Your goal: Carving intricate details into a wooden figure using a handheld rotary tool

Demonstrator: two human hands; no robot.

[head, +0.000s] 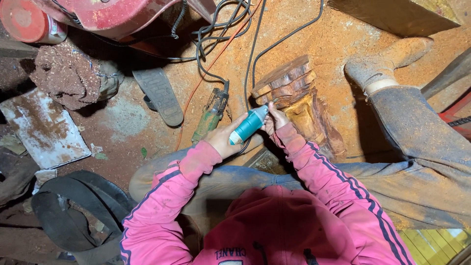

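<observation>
My left hand [223, 140] grips the body of a teal handheld power tool [249, 125] with a white band. My right hand [275, 119] steadies the tool's front end, its fingers closed by the tip. The tip touches a carved reddish wooden block [294, 91] that stands on the sawdust floor between my legs. Pink sleeves with dark stripes cover both arms. The tool's black cord runs up and away across the floor.
A green power tool [211, 114] lies left of the carving. A sandal [159, 95] lies further left. Black and red cables [216, 44] loop near a red machine [113, 14]. My socked foot [387, 59] rests at upper right. A rubber tyre strip [73, 211] sits at lower left.
</observation>
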